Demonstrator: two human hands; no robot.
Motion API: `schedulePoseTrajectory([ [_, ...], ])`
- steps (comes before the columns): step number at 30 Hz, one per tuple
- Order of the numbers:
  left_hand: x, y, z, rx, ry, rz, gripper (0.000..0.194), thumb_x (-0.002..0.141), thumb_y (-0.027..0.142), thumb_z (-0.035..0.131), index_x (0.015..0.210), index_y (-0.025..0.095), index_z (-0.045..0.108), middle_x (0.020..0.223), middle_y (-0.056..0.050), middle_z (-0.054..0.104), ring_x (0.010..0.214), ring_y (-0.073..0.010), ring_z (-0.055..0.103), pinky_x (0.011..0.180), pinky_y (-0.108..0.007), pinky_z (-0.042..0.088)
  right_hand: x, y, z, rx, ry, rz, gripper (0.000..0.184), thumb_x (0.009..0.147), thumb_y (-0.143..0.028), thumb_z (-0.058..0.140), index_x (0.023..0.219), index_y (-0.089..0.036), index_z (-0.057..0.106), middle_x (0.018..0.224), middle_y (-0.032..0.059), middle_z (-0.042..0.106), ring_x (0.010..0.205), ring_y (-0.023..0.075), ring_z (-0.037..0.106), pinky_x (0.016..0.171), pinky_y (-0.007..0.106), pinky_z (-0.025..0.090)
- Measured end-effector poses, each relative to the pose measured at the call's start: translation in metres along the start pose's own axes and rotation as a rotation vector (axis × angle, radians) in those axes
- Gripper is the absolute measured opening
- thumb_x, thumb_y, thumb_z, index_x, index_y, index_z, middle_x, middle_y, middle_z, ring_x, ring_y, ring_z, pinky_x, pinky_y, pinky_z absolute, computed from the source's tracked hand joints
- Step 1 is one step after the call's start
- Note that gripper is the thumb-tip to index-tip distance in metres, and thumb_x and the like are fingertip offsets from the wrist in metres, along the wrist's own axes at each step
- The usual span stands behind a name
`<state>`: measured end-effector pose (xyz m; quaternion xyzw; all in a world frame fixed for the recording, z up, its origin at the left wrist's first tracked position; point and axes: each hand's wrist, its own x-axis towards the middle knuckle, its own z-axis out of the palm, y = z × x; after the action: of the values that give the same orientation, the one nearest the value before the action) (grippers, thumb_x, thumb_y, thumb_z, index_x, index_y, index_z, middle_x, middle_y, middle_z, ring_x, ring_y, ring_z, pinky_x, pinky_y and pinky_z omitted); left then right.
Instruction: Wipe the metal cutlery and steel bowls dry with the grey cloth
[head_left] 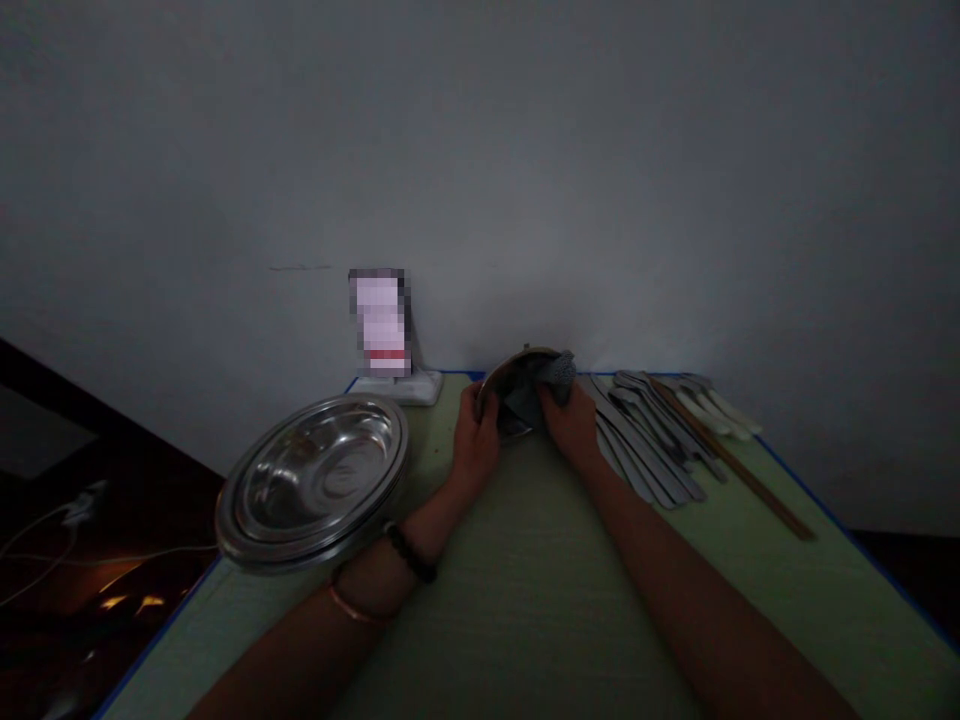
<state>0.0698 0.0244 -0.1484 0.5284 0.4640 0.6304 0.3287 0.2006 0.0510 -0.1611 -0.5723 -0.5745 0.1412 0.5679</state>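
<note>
My left hand is closed on the left rim of a round metal dish, which is tilted up on its side near the back of the table. Whether it is a bowl or a lid I cannot tell, as cloth and fingers cover much of it. In my right hand is a grey cloth, bunched up and pressed against the inside and right rim of the dish. To the left stands a stack of shiny steel basins, nested in one another.
Several knives, forks and spoons lie right of my hands, along with wooden chopsticks and white-handled cutlery. A phone stands on a white holder by the wall. Cables hang left of the green table.
</note>
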Motion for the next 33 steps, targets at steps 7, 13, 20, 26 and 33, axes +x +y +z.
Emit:
schedulePoseTrajectory([
  [7,-0.0043,0.0024,-0.0009,0.002,0.029,0.076,0.031,0.088,0.045,0.041,0.105,0.02,0.048,0.105,-0.007,0.06,0.096,-0.0177,0.057,0.085,-0.029,0.044,-0.0007,-0.0011,-0.0001,-0.076,-0.081,0.064,0.053,0.079,-0.06,0.039,0.051,-0.017,0.049,0.048,0.0042,0.052,0.051,0.017,0.053,0.048,0.026,0.029],
  [13,-0.0061,0.0019,-0.0019,0.003,0.039,0.102,0.038,0.086,0.051,0.042,0.109,0.021,0.047,0.105,-0.006,0.059,0.099,-0.0184,0.055,0.088,-0.03,0.043,-0.0013,0.0003,0.0012,-0.091,-0.094,0.053,0.056,0.081,-0.062,0.033,0.044,-0.02,0.038,0.04,0.0005,0.042,0.042,0.0131,0.045,0.044,0.026,0.024],
  [20,-0.0064,0.0029,-0.0013,-0.005,0.05,0.086,0.034,0.088,0.047,0.041,0.108,0.021,0.048,0.104,-0.006,0.059,0.099,-0.0178,0.056,0.087,-0.029,0.043,-0.0006,0.0029,0.0025,-0.115,-0.092,0.002,0.056,0.081,-0.062,0.032,0.044,-0.021,0.039,0.041,0.003,0.047,0.045,0.0161,0.05,0.045,0.027,0.029],
  [26,-0.0072,0.0049,-0.0008,-0.005,0.053,0.042,0.036,0.087,0.048,0.042,0.11,0.021,0.047,0.107,-0.006,0.059,0.101,-0.0188,0.056,0.088,-0.029,0.043,-0.0011,0.0022,0.0023,-0.107,-0.081,-0.01,0.056,0.082,-0.061,0.034,0.043,-0.02,0.041,0.04,0.002,0.046,0.044,0.0152,0.05,0.043,0.026,0.027],
  [33,-0.0075,0.004,-0.0014,0.001,0.053,0.049,0.029,0.089,0.04,0.041,0.111,0.022,0.046,0.111,-0.006,0.057,0.105,-0.0183,0.053,0.092,-0.03,0.04,-0.0024,-0.002,-0.0002,-0.094,-0.1,0.032,0.056,0.082,-0.06,0.036,0.042,-0.021,0.04,0.038,0.002,0.047,0.044,0.0162,0.052,0.045,0.027,0.028],
])
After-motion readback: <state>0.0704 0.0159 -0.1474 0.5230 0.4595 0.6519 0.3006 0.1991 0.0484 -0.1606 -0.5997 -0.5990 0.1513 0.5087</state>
